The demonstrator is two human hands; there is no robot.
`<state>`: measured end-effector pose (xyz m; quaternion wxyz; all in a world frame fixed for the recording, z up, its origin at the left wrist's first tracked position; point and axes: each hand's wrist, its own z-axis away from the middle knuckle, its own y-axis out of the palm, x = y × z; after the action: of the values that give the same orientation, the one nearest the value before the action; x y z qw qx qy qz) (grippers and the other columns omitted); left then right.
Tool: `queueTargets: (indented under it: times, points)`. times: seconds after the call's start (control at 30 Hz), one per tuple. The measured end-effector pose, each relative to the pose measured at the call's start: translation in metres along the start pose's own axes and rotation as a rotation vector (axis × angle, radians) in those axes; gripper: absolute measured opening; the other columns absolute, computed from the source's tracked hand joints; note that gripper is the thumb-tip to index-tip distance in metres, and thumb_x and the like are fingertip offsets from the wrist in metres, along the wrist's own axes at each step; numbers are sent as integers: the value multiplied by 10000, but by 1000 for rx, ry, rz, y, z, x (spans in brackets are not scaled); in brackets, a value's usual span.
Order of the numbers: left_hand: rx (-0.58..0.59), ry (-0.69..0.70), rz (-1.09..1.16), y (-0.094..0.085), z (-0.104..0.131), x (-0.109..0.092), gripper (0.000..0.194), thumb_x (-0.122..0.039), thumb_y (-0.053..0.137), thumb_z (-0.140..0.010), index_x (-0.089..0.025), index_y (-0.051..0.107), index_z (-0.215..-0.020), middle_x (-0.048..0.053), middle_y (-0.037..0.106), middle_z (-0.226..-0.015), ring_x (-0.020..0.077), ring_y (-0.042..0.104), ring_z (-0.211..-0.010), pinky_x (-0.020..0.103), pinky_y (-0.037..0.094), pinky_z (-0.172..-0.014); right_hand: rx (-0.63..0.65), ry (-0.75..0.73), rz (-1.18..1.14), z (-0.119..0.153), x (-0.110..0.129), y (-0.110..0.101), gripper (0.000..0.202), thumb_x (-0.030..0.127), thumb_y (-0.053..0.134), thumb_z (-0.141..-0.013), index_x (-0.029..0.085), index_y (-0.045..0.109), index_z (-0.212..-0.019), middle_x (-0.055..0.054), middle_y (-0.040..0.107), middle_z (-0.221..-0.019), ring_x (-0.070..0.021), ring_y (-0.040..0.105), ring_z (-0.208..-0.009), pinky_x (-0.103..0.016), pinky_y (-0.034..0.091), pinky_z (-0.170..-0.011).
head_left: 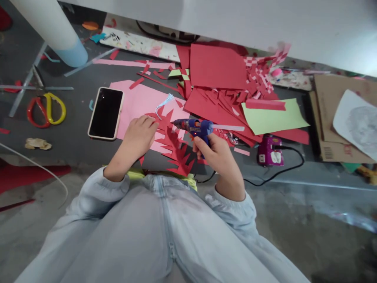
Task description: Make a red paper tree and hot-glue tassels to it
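My right hand (216, 151) is wrapped round the handle of a blue hot glue gun (198, 127). A whitish glue stick (229, 127) juts out of its back, and its nozzle points left, over a red paper cutout (178, 151) with spiky edges. My left hand (140, 135) is closed at the cutout's left edge, with bent fingertips on the paper; its thumb is hidden. Beneath the cutout lies a pink paper sheet (137, 96). A small light-blue tassel (164, 104) rests on the pink sheet, just beyond my left fingers.
A phone (106, 113) lies left of the pink sheet, with red-and-yellow scissors (47, 110) farther left. Red paper sheets (218, 65), scraps and a light-green sheet (272, 118) are piled behind and right. A purple power box (270, 151) with a black cable and cardboard (332, 118) stand right.
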<state>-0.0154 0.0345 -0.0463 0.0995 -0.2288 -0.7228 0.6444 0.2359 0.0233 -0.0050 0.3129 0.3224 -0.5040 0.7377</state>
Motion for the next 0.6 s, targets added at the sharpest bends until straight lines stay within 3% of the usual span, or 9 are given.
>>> queueTargets:
  times: [0.13, 0.3, 0.5, 0.6]
  points:
    - [26, 21, 0, 1, -3, 3, 300, -133, 466, -933, -121, 643, -1175, 150, 682, -1106, 299, 600, -1081, 420, 480, -850, -3, 56, -35, -8, 4, 3, 359, 569, 573, -855, 216, 577, -789, -1, 613, -638, -145, 541, -524, -295, 455, -537]
    - [18, 20, -3, 9, -7, 5, 350, -110, 427, -946, -135, 626, -1233, 149, 676, -1067, 279, 616, -1027, 411, 466, -818, -108, 109, -19, -16, 7, 6, 306, 488, 704, -727, 201, 606, -767, 19, 593, -572, -143, 533, -490, -288, 438, -498]
    - [20, -24, 30, 14, -10, 5, 406, -98, 391, -946, -114, 598, -1295, 182, 670, -1106, 300, 605, -1082, 430, 463, -832, -76, 142, -70, -21, 17, 4, 236, 418, 658, -726, 226, 556, -634, 13, 583, -514, -146, 539, -423, -290, 419, -446]
    - [-13, -46, 38, 16, -13, 6, 394, -131, 385, -963, -113, 602, -1291, 172, 678, -1092, 293, 605, -1050, 418, 454, -810, -72, 143, -17, -23, 16, 6, 236, 423, 657, -743, 227, 556, -659, 8, 596, -545, -147, 542, -447, -289, 418, -453]
